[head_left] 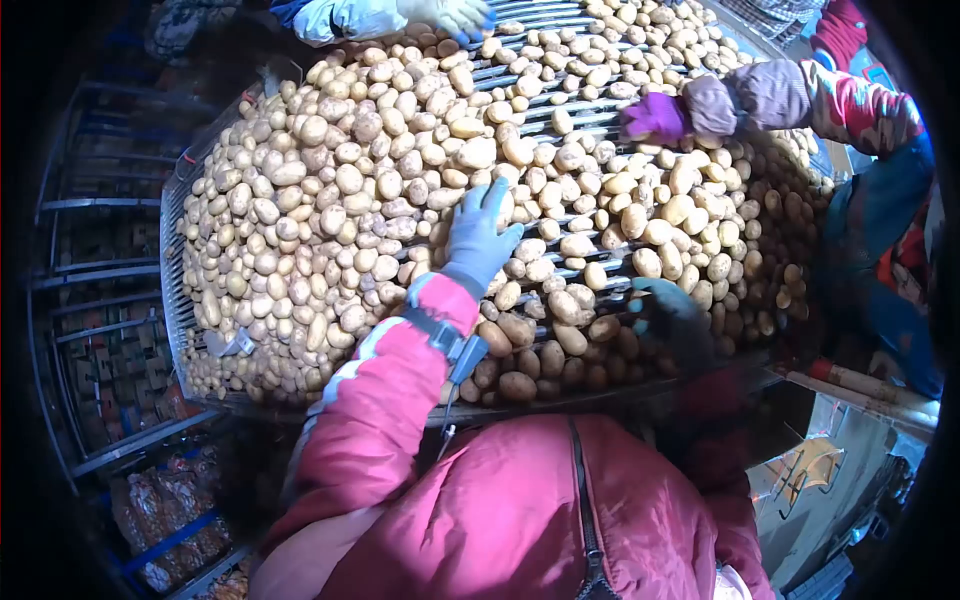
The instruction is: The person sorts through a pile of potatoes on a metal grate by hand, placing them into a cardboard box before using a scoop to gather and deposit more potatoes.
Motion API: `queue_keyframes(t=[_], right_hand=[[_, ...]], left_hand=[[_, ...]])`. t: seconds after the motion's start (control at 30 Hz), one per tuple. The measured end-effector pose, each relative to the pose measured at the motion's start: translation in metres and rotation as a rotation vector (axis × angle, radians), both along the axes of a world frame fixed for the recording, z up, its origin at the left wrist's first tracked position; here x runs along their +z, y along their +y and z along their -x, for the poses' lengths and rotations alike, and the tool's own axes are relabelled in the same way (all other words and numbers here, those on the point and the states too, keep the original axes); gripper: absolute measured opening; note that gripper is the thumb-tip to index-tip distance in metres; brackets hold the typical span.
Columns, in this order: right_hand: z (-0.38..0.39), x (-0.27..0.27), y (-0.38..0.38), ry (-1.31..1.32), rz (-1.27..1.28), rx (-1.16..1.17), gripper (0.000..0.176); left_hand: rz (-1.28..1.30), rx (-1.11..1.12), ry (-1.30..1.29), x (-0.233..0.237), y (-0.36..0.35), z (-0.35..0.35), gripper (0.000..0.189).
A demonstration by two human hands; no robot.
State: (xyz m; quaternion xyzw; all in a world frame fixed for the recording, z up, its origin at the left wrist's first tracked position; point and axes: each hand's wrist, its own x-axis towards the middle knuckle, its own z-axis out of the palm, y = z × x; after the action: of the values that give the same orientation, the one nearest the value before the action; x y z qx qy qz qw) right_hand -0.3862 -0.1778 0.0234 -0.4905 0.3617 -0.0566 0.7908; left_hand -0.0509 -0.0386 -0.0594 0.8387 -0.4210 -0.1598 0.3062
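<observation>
At far left we see dark metal racks, with red-netted bundles below them. Next comes the grey, slatted metal table, its left edge bowed by the lens, and a small whitish scrap near its lower left corner. From there the pale tan, rounded and oval potatoes spread across nearly the whole table. Their long axes follow no common direction: an oblong one at the left edge points away from the wearer, while an egg-shaped one by the near edge lies crosswise.

At the middle, the blue-grey gloved left hand lies on the potatoes, fingers outstretched away from the wearer and thumb spread to the right. Its pink padded sleeve (a black strap circles the wrist) hides part of the near potatoes. Beyond, a co-worker's white-gloved hand reaches in over bare bars.

Further right, the teal-and-dark gloved right hand is among potatoes in shadow; we cannot tell whether its fingers grip one. Farther off, another worker's purple-gloved hand touches the potatoes.
</observation>
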Motion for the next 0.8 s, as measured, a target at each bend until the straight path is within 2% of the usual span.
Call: queue_keyframes(t=[0.03, 0.07, 0.1, 0.13, 0.17, 0.23, 0.3, 0.33, 0.37, 0.43, 0.5, 0.53, 0.57, 0.6, 0.63, 0.7, 0.73, 0.77, 0.8], right_hand=[[-0.013, 0.019, 0.008, -0.039, -0.023, 0.070, 0.034], [-0.018, -0.008, 0.015, -0.018, -0.048, 0.140, 0.036], [-0.036, 0.024, 0.021, 0.023, -0.252, 0.131, 0.037], [-0.039, 0.013, 0.032, 0.007, -0.198, 0.141, 0.036], [-0.043, 0.002, 0.041, -0.009, -0.143, 0.151, 0.035], [-0.047, -0.019, 0.044, -0.014, -0.199, 0.013, 0.027], [-0.049, -0.043, 0.036, 0.010, -0.054, -0.037, 0.025], [-0.050, -0.063, 0.028, 0.053, 0.098, 0.035, 0.024], [-0.059, -0.039, 0.026, 0.151, 0.062, 0.073, 0.027], [-0.071, -0.050, 0.021, 0.114, 0.289, 0.243, 0.032], [-0.078, -0.081, 0.019, 0.052, 0.650, 0.420, 0.037], [-0.087, -0.086, 0.015, 0.124, 0.678, 0.410, 0.040], [-0.091, -0.082, 0.017, 0.070, 0.614, 0.317, 0.037], [-0.095, -0.061, 0.020, 0.120, 0.400, 0.280, 0.035], [-0.094, -0.033, 0.024, 0.175, 0.185, 0.245, 0.033], [-0.081, 0.000, 0.039, 0.145, -0.041, 0.545, 0.030], [-0.079, 0.018, 0.063, 0.081, -0.255, 0.580, 0.029], [-0.069, -0.010, 0.085, -0.055, -0.038, 0.731, 0.029], [-0.066, -0.005, 0.094, -0.095, 0.148, 0.752, 0.029]], left_hand=[[0.003, -0.001, 0.002, 0.003, -0.002, 0.006, 0.067], [0.038, -0.009, -0.007, 0.012, -0.006, 0.013, 0.071], [0.069, -0.018, -0.014, 0.016, -0.007, 0.019, 0.075], [0.135, -0.015, 0.316, -0.004, -0.004, 0.007, 0.076], [0.133, -0.017, 0.319, 0.006, 0.001, 0.004, 0.076], [0.069, 0.047, 0.055, 0.035, 0.014, -0.007, 0.074], [0.040, 0.070, 0.089, 0.083, 0.034, -0.025, 0.071], [0.036, 0.070, 0.092, 0.084, 0.051, -0.036, 0.071], [0.035, 0.090, 0.051, 0.082, 0.072, -0.048, 0.069], [0.031, 0.134, -0.039, 0.078, 0.106, -0.058, 0.064], [-0.185, 0.178, -0.352, 0.078, 0.138, -0.035, 0.064], [-0.244, 0.115, -0.378, 0.066, 0.160, -0.024, 0.065], [-0.302, 0.054, -0.403, 0.046, 0.182, -0.013, 0.066], [-0.279, -0.069, -0.694, 0.026, 0.196, 0.008, 0.072], [-0.312, -0.067, -0.588, 0.034, 0.194, 0.030, 0.077], [-0.392, -0.047, -0.547, 0.028, 0.182, 0.063, 0.075], [-0.231, -0.009, -0.422, 0.040, 0.166, 0.076, 0.074], [-0.059, 0.025, -0.306, 0.050, 0.143, 0.083, 0.072], [-0.133, -0.023, -0.264, 0.037, 0.126, 0.089, 0.070]])
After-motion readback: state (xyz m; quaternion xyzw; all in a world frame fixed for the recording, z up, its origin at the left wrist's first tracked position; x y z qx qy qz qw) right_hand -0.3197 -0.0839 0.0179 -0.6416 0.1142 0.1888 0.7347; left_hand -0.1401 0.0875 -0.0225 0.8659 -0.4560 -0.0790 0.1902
